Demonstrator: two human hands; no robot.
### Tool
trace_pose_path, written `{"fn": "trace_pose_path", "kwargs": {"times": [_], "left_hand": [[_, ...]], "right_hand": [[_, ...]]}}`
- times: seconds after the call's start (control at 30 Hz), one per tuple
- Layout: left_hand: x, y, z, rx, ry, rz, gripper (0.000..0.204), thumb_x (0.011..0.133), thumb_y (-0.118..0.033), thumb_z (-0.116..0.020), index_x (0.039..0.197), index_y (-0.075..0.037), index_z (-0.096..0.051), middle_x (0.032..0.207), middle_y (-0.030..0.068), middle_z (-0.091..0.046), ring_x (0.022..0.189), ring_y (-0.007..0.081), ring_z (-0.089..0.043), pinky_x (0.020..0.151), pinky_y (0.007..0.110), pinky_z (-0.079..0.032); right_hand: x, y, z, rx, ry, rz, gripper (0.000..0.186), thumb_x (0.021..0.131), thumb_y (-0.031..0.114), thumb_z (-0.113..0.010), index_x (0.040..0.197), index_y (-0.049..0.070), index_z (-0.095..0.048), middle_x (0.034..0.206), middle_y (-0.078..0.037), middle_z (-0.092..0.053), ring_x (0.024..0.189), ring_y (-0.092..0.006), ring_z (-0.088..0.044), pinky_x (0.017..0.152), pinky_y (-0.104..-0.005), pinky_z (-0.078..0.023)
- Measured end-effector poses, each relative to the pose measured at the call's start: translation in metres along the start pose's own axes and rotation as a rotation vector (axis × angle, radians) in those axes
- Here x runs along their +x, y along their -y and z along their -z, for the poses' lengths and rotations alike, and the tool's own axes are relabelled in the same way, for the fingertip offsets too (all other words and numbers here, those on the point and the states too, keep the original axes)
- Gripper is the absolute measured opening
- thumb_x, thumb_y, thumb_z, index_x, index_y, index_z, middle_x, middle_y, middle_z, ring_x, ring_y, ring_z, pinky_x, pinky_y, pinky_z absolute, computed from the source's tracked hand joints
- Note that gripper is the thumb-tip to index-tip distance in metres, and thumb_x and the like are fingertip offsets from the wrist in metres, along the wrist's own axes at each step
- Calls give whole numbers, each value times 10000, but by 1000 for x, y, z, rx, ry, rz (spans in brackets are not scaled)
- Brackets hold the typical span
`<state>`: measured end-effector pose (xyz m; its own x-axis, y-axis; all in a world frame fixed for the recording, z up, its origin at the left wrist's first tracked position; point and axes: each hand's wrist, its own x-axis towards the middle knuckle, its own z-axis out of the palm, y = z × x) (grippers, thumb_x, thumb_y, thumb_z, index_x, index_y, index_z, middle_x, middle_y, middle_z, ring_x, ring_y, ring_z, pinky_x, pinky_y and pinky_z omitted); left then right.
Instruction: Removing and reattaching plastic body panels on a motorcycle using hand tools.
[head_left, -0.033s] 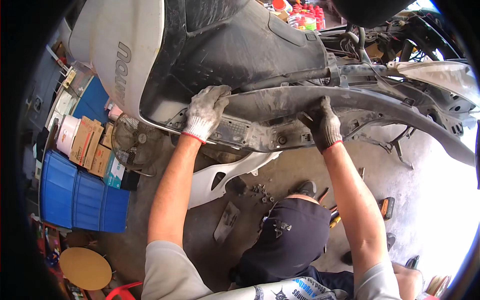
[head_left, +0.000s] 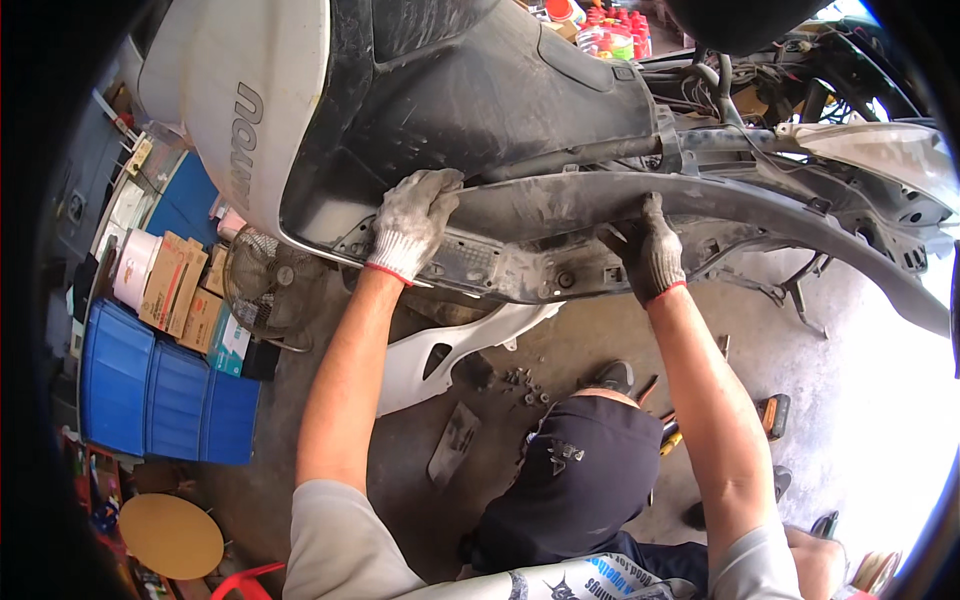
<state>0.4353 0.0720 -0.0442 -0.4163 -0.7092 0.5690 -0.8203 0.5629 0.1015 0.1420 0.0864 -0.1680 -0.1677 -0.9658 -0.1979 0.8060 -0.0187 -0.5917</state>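
A long, dusty black plastic scooter side panel runs across the front of the stripped scooter body. On its left end is my left hand in a grey-stained work glove, its fingers curled over the upper edge. Further right, my gloved right hand grips the same panel, thumb up on its face and the other fingers partly hidden. Just above the panel rises the scooter's black inner leg shield. The white front cover stands beside it at upper left.
On the floor lie a white curved fairing, loose bolts, a flat metal plate and an orange-black tool battery. A round fan, cardboard boxes and blue bins stand at left. Exposed wiring is at upper right.
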Motion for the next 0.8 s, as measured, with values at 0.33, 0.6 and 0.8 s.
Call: {"fn": "trace_pose_path", "kwargs": {"times": [0.33, 0.6, 0.8], "left_hand": [[0, 4, -4, -145, 18, 124, 285, 816, -37, -629, 1100, -45, -658, 1059, 112, -681, 993, 256, -666, 893, 348, -515], [2, 8, -6, -146, 35, 159, 287, 823, -34, -620, 1106, -55, -663, 1061, 115, -677, 986, 243, -668, 889, 335, -517], [-3, 8, -4, -107, 6, 130, 311, 821, -55, -620, 1131, -60, -647, 1047, 133, -672, 976, 273, -663, 899, 356, -517]], "right_hand": [[12, 3, -9, -118, -140, 6, 430, 967, 432, -563, 1087, 20, -588, 989, -146, -632, 872, -269, -653, 727, -410, -567], [32, 12, -24, -390, -247, 7, 536, 953, 505, -539, 1062, -17, -590, 941, -146, -627, 793, -270, -650, 639, -378, -581], [-3, 4, -20, -333, -194, 93, 594, 941, 510, -556, 1135, -52, -542, 1002, -154, -608, 825, -264, -646, 659, -363, -583]]}}
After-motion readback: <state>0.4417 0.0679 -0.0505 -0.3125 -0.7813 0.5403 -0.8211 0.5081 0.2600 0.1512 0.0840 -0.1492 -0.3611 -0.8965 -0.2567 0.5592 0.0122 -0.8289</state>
